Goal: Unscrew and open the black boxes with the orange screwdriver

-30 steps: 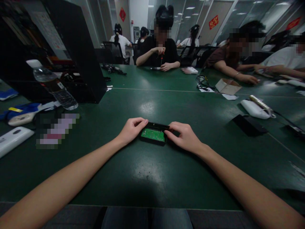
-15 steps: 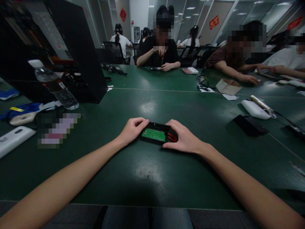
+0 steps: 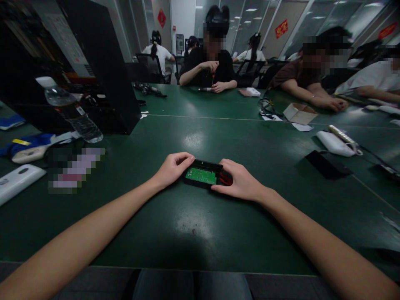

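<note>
Between my hands, at the middle of the green table, is a small black plastic case (image 3: 200, 183) with its inside facing up. A green circuit board (image 3: 201, 176) sits in it, and red wires (image 3: 225, 178) are bunched at its right end. My left hand (image 3: 175, 167) grips the case's left end, thumb on the far left corner. Around the right end my right hand (image 3: 239, 180) is closed, thumb along the near side and fingers at the far side. Part of the wires and the right end are hidden by that hand.
A plastic bottle (image 3: 73, 110) leans by a large black computer case (image 3: 117, 71) at the left. White devices (image 3: 20, 183) lie nearer. To the right are a black box (image 3: 328, 163), a white device (image 3: 334, 143) and a small carton (image 3: 298, 113). Co-workers (image 3: 208, 68) sit across the table.
My right hand's thumb and fingers have shifted slightly left along the case. Both hands keep their hold. A co-worker at the right has drawn their hands together.
</note>
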Demonstrator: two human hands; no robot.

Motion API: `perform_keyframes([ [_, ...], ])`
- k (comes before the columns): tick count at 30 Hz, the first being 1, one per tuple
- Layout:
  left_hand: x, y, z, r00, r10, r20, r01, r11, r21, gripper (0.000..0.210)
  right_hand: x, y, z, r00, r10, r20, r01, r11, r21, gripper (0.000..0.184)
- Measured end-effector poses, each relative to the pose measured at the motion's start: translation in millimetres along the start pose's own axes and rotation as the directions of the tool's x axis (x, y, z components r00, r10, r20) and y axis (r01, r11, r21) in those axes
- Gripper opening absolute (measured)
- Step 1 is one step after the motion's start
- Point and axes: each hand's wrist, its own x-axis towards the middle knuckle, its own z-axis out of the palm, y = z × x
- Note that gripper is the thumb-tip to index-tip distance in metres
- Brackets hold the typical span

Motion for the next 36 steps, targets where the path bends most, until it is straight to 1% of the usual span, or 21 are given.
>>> perform_keyframes([
  [4, 0, -4, -4.2, 1.0, 0.019, 0.023, -0.018, 1.0, -0.006, 0.035, 0, 0, -1, 1.0, 0.002, 0.004, -0.002, 1.0, -0.005, 0.042],
  [7, 0, -5, -8.5, 0.999, 0.022, 0.044, -0.023, 0.999, 0.032, 0.036, 0, 1, -2, 1.0, 0.003, 0.005, -0.003, 1.0, -0.001, 0.042],
  [13, 2, 3, -16.8, 0.991, 0.014, 0.133, -0.027, 0.995, 0.096, 0.036, -1, 2, -3, 1.0, -0.004, -0.01, 0.004, 1.0, 0.009, 0.043],
  [22, 1, 10, -17.7, 0.989, 0.004, 0.15, -0.021, 0.994, 0.107, 0.036, 0, 3, -4, 1.0, -0.007, -0.024, 0.007, 1.0, 0.008, 0.043],
  [27, 2, 7, -20.1, 0.974, -0.005, 0.227, -0.011, 0.997, 0.07, 0.033, -1, 5, -4, 0.999, -0.025, -0.03, 0.026, 0.999, 0.032, 0.041],
  [29, 1, 7, -21.8, 0.963, -0.009, 0.27, -0.009, 0.998, 0.065, 0.035, -2, 5, -3, 0.999, -0.034, -0.035, 0.036, 0.998, 0.045, 0.04],
  [31, 1, 8, -23.4, 0.947, -0.002, 0.322, -0.04, 0.992, 0.122, 0.042, -2, 6, -3, 0.998, -0.046, -0.043, 0.048, 0.997, 0.052, 0.036],
  [33, 1, 10, -24.5, 0.933, 0.005, 0.36, -0.088, 0.972, 0.216, 0.048, -2, 6, -3, 0.997, -0.054, -0.051, 0.057, 0.997, 0.052, 0.032],
  [36, 0, 13, -24.7, 0.934, -0.002, 0.358, -0.113, 0.947, 0.3, 0.043, -2, 6, -3, 0.997, -0.056, -0.051, 0.058, 0.997, 0.044, 0.034],
])
